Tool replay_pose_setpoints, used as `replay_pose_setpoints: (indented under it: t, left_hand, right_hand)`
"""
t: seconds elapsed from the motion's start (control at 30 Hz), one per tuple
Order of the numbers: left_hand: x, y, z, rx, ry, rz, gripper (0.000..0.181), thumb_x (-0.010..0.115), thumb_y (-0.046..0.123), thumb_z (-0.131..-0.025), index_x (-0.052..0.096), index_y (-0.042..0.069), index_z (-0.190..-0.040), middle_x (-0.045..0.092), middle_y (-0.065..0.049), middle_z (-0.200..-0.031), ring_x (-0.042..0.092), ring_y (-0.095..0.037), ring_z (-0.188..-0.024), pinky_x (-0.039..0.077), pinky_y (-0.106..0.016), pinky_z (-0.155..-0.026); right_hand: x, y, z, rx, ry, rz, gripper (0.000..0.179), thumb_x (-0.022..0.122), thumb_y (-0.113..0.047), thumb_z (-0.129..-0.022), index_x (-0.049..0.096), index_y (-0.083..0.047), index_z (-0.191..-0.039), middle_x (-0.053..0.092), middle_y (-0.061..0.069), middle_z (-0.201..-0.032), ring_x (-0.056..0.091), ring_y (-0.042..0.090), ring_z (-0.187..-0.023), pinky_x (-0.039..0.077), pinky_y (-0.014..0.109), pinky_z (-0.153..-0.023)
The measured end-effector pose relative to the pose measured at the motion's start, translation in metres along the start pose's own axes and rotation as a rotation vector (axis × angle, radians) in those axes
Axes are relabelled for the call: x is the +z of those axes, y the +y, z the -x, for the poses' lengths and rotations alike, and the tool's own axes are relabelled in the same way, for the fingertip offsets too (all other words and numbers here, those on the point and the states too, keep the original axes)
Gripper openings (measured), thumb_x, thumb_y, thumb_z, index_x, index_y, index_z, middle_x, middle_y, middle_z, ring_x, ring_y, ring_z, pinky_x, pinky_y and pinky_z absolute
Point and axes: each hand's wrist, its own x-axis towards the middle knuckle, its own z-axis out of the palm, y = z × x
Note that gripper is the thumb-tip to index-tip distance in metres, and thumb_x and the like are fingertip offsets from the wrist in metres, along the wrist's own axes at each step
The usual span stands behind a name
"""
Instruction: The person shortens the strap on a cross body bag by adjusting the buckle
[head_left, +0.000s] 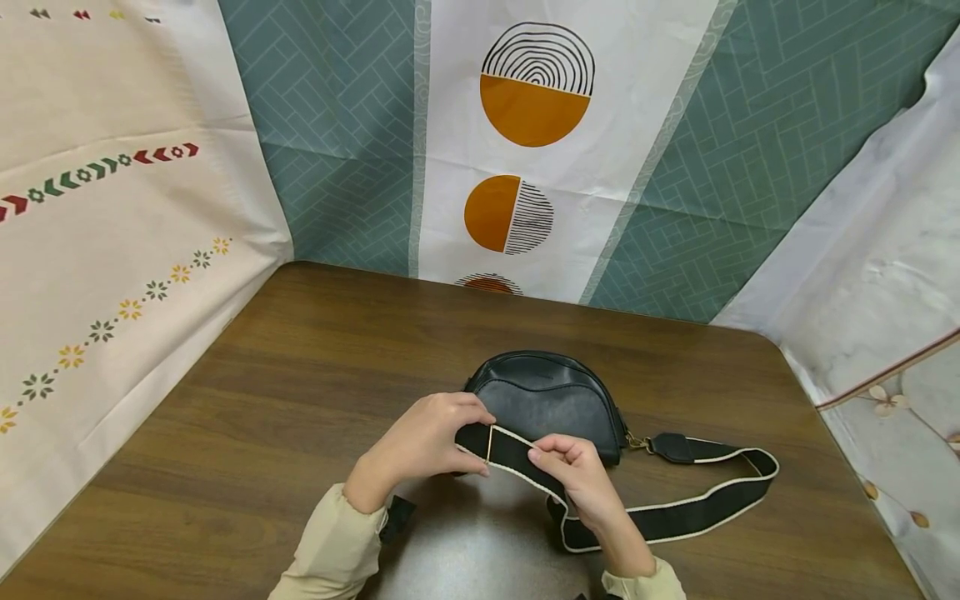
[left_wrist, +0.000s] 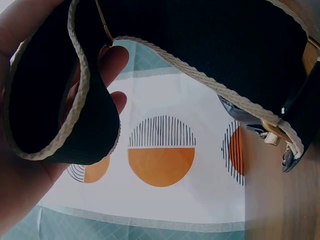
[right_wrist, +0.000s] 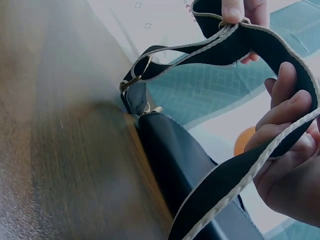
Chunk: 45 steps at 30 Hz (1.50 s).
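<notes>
A black half-moon handbag (head_left: pixel 543 412) stands on the table, in front of the wearer. Its black strap (head_left: pixel 705 510) has cream woven edges and curves out to the right. My left hand (head_left: pixel 420 437) pinches the strap at a thin gold slider buckle (head_left: pixel 490 444), thumb below and fingers above. In the left wrist view a loop of strap (left_wrist: pixel 100 135) hangs by that palm. My right hand (head_left: pixel 588 479) holds the strap a little to the right, between thumb and fingers. At the bag's right end, a gold clasp (head_left: pixel 637 442) joins the strap's leather tab (head_left: pixel 671 447).
The brown wooden table (head_left: pixel 300 375) extends around the bag. Behind it hangs a teal and white cloth (head_left: pixel 450 125) with orange half circles. Patterned pale cloth (head_left: pixel 97 250) hangs on the left, and a floral white one (head_left: pixel 877 275) on the right.
</notes>
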Motion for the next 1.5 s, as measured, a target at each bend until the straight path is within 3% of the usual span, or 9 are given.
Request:
replay_pose_setpoints:
  t: [0.13,0.37,0.6,0.9,1.17,1.5]
  left_hand:
    - [0.000,0.000,0.000,0.000,-0.002,-0.005,0.043,0.083,0.026,-0.059,0.067,0.005,-0.092,0.061,0.001,-0.090,0.057,-0.011,-0.077,0.045,-0.024,-0.071]
    - [0.001,-0.001,0.000,0.010,-0.004,-0.020,0.042,0.083,0.027,-0.059,0.067,0.005,-0.091,0.061,0.002,-0.088,0.056,-0.009,-0.076,0.045,-0.023,-0.070]
    - [0.003,-0.001,-0.003,0.050,0.006,-0.066,0.043,0.083,0.028,-0.058,0.067,0.004,-0.091,0.061,0.002,-0.087,0.058,-0.011,-0.077,0.045,-0.024,-0.071]
    - [0.006,0.005,-0.006,0.043,-0.032,-0.072,0.044,0.083,0.029,-0.058,0.067,0.005,-0.092,0.061,0.002,-0.087,0.058,-0.012,-0.077,0.045,-0.025,-0.071]
    - [0.014,0.008,-0.008,0.067,-0.028,-0.083,0.043,0.083,0.028,-0.057,0.067,0.006,-0.090,0.060,0.003,-0.085,0.058,-0.011,-0.075,0.045,-0.025,-0.069]
    - [0.012,0.007,-0.006,0.038,-0.035,-0.042,0.043,0.083,0.028,-0.058,0.068,0.007,-0.092,0.060,0.004,-0.086,0.057,-0.009,-0.076,0.045,-0.022,-0.070]
  right_hand:
    - [0.000,0.002,-0.001,-0.002,0.000,-0.002,0.025,0.054,0.002,-0.085,0.066,-0.019,-0.079,0.064,-0.006,-0.071,0.056,0.003,-0.062,0.044,0.016,-0.053]
    - [0.001,0.006,-0.004,-0.006,-0.003,-0.009,0.028,0.054,0.003,-0.085,0.068,-0.021,-0.083,0.064,-0.006,-0.072,0.055,0.002,-0.055,0.037,0.013,-0.038]
    - [0.004,0.007,-0.006,-0.012,-0.001,-0.043,0.028,0.053,0.004,-0.085,0.069,-0.020,-0.084,0.066,-0.003,-0.077,0.060,0.005,-0.067,0.048,0.018,-0.056]
    - [0.013,0.002,-0.008,0.021,0.027,-0.063,0.025,0.054,0.004,-0.084,0.068,-0.017,-0.081,0.065,-0.001,-0.072,0.054,0.004,-0.052,0.034,0.014,-0.035]
    - [0.019,0.004,-0.012,-0.004,-0.003,-0.086,0.023,0.054,0.002,-0.085,0.066,-0.018,-0.081,0.065,-0.003,-0.073,0.060,0.007,-0.064,0.048,0.018,-0.056]
    - [0.015,0.002,-0.008,0.020,0.006,-0.075,0.017,0.055,-0.001,-0.086,0.065,-0.015,-0.082,0.065,-0.002,-0.074,0.060,0.006,-0.063,0.047,0.017,-0.053]
